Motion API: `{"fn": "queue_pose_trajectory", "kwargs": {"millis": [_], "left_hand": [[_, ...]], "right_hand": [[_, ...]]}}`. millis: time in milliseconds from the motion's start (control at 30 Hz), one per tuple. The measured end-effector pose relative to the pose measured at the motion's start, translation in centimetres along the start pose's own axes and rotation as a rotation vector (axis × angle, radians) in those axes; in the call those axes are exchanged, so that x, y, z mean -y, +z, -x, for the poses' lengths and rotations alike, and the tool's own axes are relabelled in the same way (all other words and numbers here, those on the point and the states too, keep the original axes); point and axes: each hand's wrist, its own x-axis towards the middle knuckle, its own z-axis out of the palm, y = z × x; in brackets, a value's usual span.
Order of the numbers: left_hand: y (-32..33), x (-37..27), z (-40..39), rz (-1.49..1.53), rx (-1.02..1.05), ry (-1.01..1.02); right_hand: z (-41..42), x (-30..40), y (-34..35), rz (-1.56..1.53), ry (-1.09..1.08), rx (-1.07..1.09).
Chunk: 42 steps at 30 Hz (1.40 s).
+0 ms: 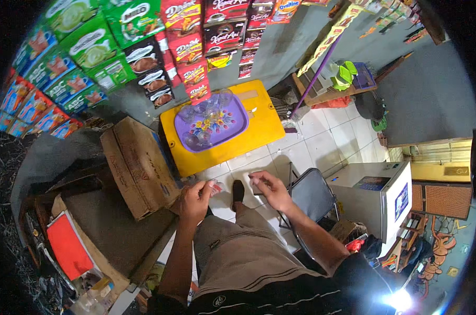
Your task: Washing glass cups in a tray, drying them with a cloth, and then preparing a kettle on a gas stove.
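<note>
My left hand [197, 199] pinches a small clear plastic packet [219, 187] with red on it between thumb and fingers. My right hand [272, 190] is raised to its right, thumb near the bent fingers, with a small dark thing [251, 176] at the fingertips; whether that is held is too small to tell. Beyond both hands stands a yellow table [222, 160] with a purple floral tray [244, 126] on it. Several clear glasses [213, 114] stand on the tray.
Rows of drink sachets [131, 35] hang along the wall. A cardboard box [137, 169] is at the left, beside the table. To the right are a black folding chair [312, 193] and a white chest freezer [391, 204]. A purple pole [316, 76] leans near a wooden shelf [320, 99].
</note>
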Motion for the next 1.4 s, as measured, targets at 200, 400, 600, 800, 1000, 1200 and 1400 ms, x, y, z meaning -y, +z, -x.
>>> {"fn": "queue_pose_trajectory", "kwargs": {"millis": [200, 400, 600, 800, 1000, 1200, 1400], "left_hand": [[3.9, 0.1, -2.6, 0.032, -0.131, -0.034], [7.5, 4.7, -4.7, 0.164, -0.086, -0.271], [11.4, 13.2, -7.9, 0.219, -0.136, -0.315], [14.1, 22.1, -12.2, 0.262, -0.255, -0.406], [15.6, 27.1, -16.1, 0.196, -0.329, -0.342], [15.1, 29.1, -21.5, 0.000, -0.416, -0.352], [14.3, 32.3, -25.6, -0.065, -0.289, -0.335]], "right_hand": [[-8.0, -1.4, -4.6, 0.065, 0.088, 0.066], [-15.1, -8.0, -2.9, 0.117, -0.068, 0.159], [-18.3, -15.5, 2.7, 0.081, 0.009, 0.198], [-22.8, -20.9, 7.6, 0.101, 0.094, 0.106], [-26.3, -25.7, 10.2, 0.197, -0.013, 0.021], [-28.3, -27.8, 11.0, 0.304, 0.058, 0.089], [-30.1, -28.6, 12.8, 0.257, 0.049, 0.135]]}}
